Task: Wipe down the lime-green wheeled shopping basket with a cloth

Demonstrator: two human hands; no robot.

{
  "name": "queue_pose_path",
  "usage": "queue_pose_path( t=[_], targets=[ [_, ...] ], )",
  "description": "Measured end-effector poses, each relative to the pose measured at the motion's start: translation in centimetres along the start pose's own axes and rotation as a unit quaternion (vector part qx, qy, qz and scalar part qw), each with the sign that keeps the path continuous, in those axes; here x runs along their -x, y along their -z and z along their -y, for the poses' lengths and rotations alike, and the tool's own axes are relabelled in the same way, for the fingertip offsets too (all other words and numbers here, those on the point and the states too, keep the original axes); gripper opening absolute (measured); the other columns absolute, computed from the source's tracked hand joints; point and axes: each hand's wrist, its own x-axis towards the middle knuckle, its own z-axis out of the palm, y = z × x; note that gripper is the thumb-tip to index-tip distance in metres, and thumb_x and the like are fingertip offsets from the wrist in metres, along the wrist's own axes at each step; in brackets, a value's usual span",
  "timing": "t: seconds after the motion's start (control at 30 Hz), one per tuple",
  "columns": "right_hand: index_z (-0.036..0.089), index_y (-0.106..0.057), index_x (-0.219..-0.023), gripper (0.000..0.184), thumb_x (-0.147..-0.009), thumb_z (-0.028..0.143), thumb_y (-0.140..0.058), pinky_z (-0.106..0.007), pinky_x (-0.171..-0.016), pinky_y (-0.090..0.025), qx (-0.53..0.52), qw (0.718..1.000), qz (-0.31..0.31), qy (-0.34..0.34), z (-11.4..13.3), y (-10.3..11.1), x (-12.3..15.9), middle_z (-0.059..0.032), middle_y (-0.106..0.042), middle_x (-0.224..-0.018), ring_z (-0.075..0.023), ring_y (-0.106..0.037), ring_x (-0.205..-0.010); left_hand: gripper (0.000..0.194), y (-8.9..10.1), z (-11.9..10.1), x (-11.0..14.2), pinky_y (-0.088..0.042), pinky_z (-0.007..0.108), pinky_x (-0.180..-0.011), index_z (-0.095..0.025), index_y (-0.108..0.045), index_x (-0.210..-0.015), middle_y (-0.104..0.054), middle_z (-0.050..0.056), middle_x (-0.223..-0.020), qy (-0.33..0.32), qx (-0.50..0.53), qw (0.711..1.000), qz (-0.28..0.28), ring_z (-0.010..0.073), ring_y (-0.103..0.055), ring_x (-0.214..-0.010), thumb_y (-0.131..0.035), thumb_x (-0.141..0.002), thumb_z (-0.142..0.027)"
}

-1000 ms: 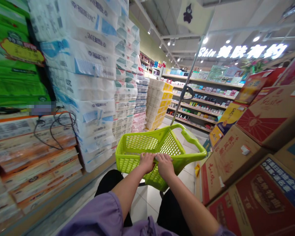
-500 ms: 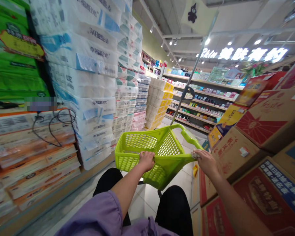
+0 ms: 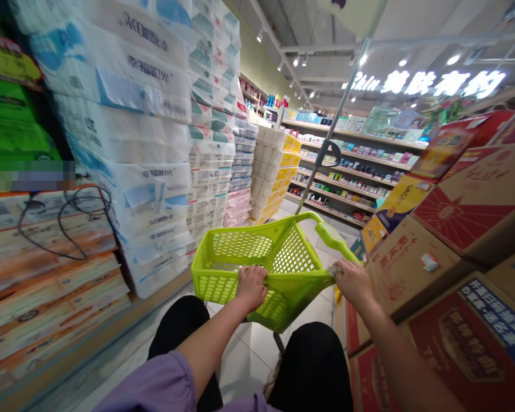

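A lime-green plastic shopping cart (image 3: pixel 214 274) stands in front of my knees, its lattice basket angled to the left. My left hand (image 3: pixel 252 286) is closed over the near rim of the basket. At the right end, my right hand (image 3: pixel 352 281) grips the cart where the rim meets the handle (image 3: pixel 332 237). Something small, pale and crumpled shows at the fingertips of that hand; I cannot make out what it is. A grey pole (image 3: pixel 341 114) with a dark loop on it rises behind the cart toward a pale flag.
Tall stacks of wrapped paper rolls (image 3: pixel 154 183) line the left side, with orange-and-white packs (image 3: pixel 60 315) and a black cable nearer me. Cardboard cartons (image 3: pixel 455 332) crowd the right. White floor tiles (image 3: pixel 240 366) run beneath; stocked shelves (image 3: pixel 352 171) stand ahead.
The cart and both hands have shifted slightly left in view. The paper stacks on the left loom nearer and slide leftward. Both hands keep their hold on the cart.
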Motion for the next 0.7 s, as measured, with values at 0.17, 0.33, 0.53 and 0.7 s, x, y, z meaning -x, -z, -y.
queue_pose_path(
  t=[0.17, 0.33, 0.53, 0.7],
  targets=[
    [0.019, -0.066, -0.084, 0.022, -0.075, 0.009, -0.048, -0.032, -0.085, -0.037, -0.022, 0.999, -0.034, 0.000, 4.6, -1.8, 0.4, -0.0049, -0.069, -0.084, -0.0216, -0.057, -0.087, 0.030, -0.7, -0.6, -0.5, -0.025, 0.048, -0.103, -0.022, -0.051, -0.109, -0.058, 0.006, -0.113, 0.004, 0.014, 1.000, -0.002, 0.0252, -0.047, -0.110, -0.057, -0.080, -0.026],
    [0.020, -0.066, -0.080, 0.017, -0.076, 0.011, -0.052, -0.033, -0.082, -0.038, -0.043, 0.999, 0.017, 0.028, 8.8, -3.1, -0.2, -0.0050, -0.068, -0.081, -0.0220, -0.056, -0.085, 0.040, -1.0, -0.9, -0.8, -0.026, 0.048, -0.105, -0.021, -0.049, -0.118, -0.058, 0.006, -0.119, -0.018, 0.041, 0.999, -0.018, 0.0255, -0.046, -0.114, -0.058, -0.079, -0.025],
    [0.023, -0.064, -0.111, 0.035, -0.081, 0.019, -0.047, -0.034, -0.087, -0.044, -0.139, 0.982, 0.089, 0.090, 2.7, -1.9, -1.0, -0.0048, -0.069, -0.109, -0.0212, -0.061, -0.097, 0.053, -3.9, 0.0, 3.0, -0.025, 0.048, -0.112, -0.024, -0.041, -0.137, -0.044, 0.008, -0.144, -0.158, 0.091, 0.983, -0.031, 0.0269, -0.033, -0.136, -0.048, -0.085, -0.015],
    [0.018, -0.066, -0.101, 0.028, -0.084, 0.029, -0.047, -0.034, -0.080, -0.047, -0.107, 0.993, 0.018, 0.039, 0.1, -3.4, -1.5, -0.0080, -0.071, -0.097, -0.0224, -0.064, -0.088, 0.042, -12.8, -1.4, 8.8, -0.048, 0.037, -0.097, -0.028, -0.050, -0.132, -0.061, 0.007, -0.127, -0.058, 0.243, 0.961, 0.120, 0.0223, -0.058, -0.115, -0.045, -0.090, -0.026]
  ],
)
